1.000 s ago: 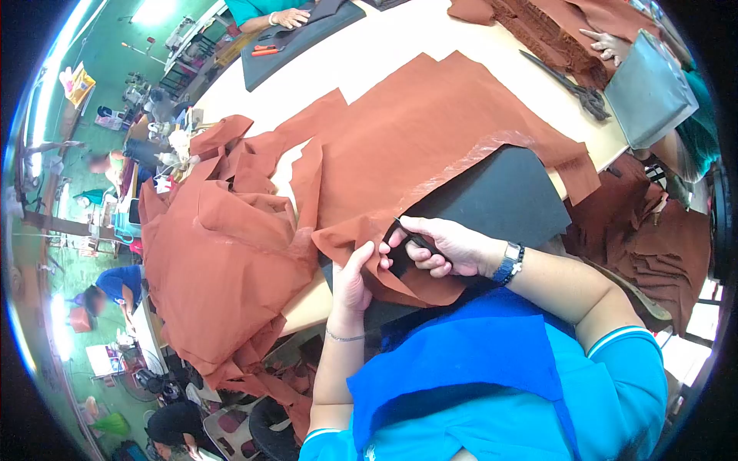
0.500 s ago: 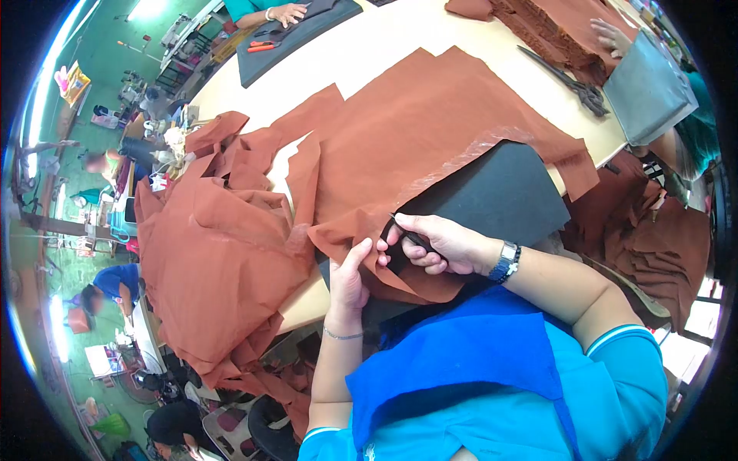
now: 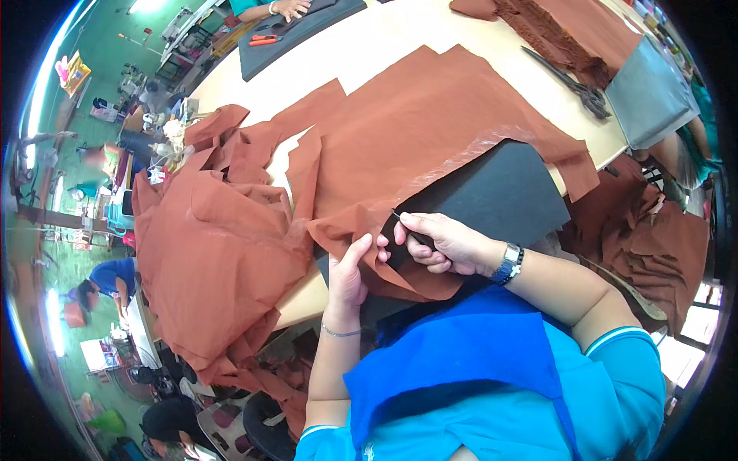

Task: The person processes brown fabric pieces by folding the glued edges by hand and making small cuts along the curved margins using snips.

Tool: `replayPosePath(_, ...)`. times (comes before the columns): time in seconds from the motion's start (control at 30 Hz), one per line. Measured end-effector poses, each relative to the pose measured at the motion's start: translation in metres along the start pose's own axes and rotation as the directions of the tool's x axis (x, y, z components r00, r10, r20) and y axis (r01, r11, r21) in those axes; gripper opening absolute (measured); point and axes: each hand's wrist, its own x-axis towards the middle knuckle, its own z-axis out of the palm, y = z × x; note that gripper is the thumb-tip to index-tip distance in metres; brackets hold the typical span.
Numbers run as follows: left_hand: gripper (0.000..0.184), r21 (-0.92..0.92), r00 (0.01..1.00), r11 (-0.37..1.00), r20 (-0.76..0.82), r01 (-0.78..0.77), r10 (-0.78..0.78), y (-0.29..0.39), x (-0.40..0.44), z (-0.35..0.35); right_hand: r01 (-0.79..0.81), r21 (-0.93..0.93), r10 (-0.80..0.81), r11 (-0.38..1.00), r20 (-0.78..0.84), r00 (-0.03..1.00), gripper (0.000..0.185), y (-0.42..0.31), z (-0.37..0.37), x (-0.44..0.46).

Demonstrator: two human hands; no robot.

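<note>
A large reddish-brown leather-like sheet (image 3: 400, 127) lies across the table, with its near edge lifted and curled. My left hand (image 3: 352, 273) is closed on that edge, thumb pressed against the fingers. Close beside it, my right hand (image 3: 446, 244) is closed around a small dark pointed tool (image 3: 397, 213), whose tip shows beyond the thumb; the fingers hide most of it, so its kind is unclear. Under the lifted edge lies a dark grey flat board (image 3: 492, 192). Pale scratch-like marks run along the sheet's edge above the board.
A crumpled brown heap (image 3: 215, 261) hangs over the table (image 3: 300, 303) at left. Large dark shears (image 3: 573, 83) lie at upper right, near a grey block (image 3: 649, 92). Across the table, another person's hand (image 3: 290, 9) rests by a dark board (image 3: 300, 38) with orange-handled snips (image 3: 265, 40).
The view has shifted slightly. My right hand has turned a little and the tool's tip points slightly higher. My left hand keeps its hold on the sheet's edge.
</note>
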Motion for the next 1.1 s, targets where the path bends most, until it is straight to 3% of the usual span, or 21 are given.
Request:
replayPosePath(0.13, 0.025, -0.009, 1.0, 1.0, 0.007, -0.009, 0.009, -0.002, 0.001, 0.0, -0.058, 0.015, 0.059, 0.998, -0.02, 0.998, 0.037, -0.005, 0.006, -0.002)
replayPosePath(0.33, 0.032, -0.034, 0.995, 0.999, 0.093, 0.029, -0.026, -0.004, 0.002, -0.015, 0.004, -0.053, -0.004, 0.999, 0.001, 1.0, 0.038, -0.001, 0.003, -0.002)
replayPosePath(0.4, 0.038, 0.031, 0.992, 0.992, -0.02, -0.121, 0.121, -0.003, 0.0, -0.005, 0.045, -0.168, -0.043, 0.985, 0.012, 0.999, 0.035, -0.003, -0.004, -0.009)
replayPosePath(0.43, 0.042, 0.067, 0.978, 0.979, -0.073, -0.19, 0.195, -0.004, -0.002, -0.001, 0.272, -0.447, -0.309, 0.852, -0.01, 0.951, 0.033, -0.006, -0.006, -0.009)
replayPosePath(0.47, 0.052, 0.122, 0.993, 0.986, -0.003, -0.115, 0.117, 0.004, -0.006, -0.01, 0.426, -0.682, -0.546, 0.595, 0.046, 0.837, 0.032, -0.009, -0.007, -0.008)
replayPosePath(0.5, 0.059, 0.295, 0.994, 0.95, 0.042, -0.105, 0.097, 0.013, -0.014, -0.014, 0.483, -0.838, -0.719, 0.253, 0.171, 0.673, 0.031, -0.016, -0.005, -0.009)
replayPosePath(0.57, 0.058, 0.389, 0.974, 0.916, 0.224, -0.103, 0.015, 0.03, -0.034, -0.004, 0.16, -0.987, -0.733, 0.012, 0.1, 0.673, 0.044, -0.049, -0.002, -0.024)
replayPosePath(0.63, 0.058, 0.721, 0.953, 0.685, 0.267, -0.101, -0.14, 0.055, -0.051, -0.008, -0.028, -0.969, -0.77, -0.245, 0.177, 0.613, 0.049, -0.055, -0.027, -0.004)
replayPosePath(0.67, 0.043, 0.672, 0.98, 0.739, 0.174, -0.047, -0.096, 0.062, -0.058, -0.007, -0.059, -0.956, -0.749, -0.286, 0.185, 0.636, 0.055, -0.054, -0.038, 0.006)
replayPosePath(0.7, 0.026, 0.899, 0.999, 0.437, -0.017, 0.03, -0.035, 0.078, -0.064, -0.006, -0.052, -0.953, -0.741, -0.298, 0.197, 0.642, 0.056, -0.054, -0.038, 0.013)
replayPosePath(0.77, 0.019, 0.804, 0.942, 0.578, -0.072, -0.14, 0.329, 0.084, -0.061, -0.006, -0.043, -0.948, -0.722, -0.315, 0.21, 0.659, 0.057, -0.048, -0.033, 0.036)
replayPosePath(0.83, 0.013, 0.809, 0.838, 0.487, 0.012, -0.329, 0.545, 0.096, -0.052, 0.029, 0.138, -0.917, -0.705, -0.375, 0.379, 0.599, 0.057, -0.034, -0.032, 0.068)
replayPosePath(0.9, 0.008, 0.815, 0.788, 0.354, 0.189, -0.459, 0.586, 0.098, -0.032, 0.057, 0.288, -0.913, -0.646, -0.288, 0.407, 0.645, 0.052, -0.036, -0.014, 0.07)
replayPosePath(1.03, 0.013, 0.797, 0.758, 0.208, 0.406, -0.566, 0.51, 0.086, 0.03, 0.073, 0.242, -0.963, -0.741, 0.117, 0.078, 0.667, 0.05, -0.063, -0.023, 0.032)
replayPosePath(1.07, 0.015, 0.779, 0.705, 0.084, 0.508, -0.621, 0.495, 0.074, 0.052, 0.068, 0.24, -0.914, -0.711, 0.328, -0.072, 0.7, 0.046, -0.069, -0.03, 0.013)
replayPosePath(1.1, 0.018, 0.779, 0.708, 0.045, 0.542, -0.625, 0.453, 0.062, 0.066, 0.069, 0.2, -0.787, -0.605, 0.584, -0.258, 0.753, 0.045, -0.074, -0.035, -0.005)
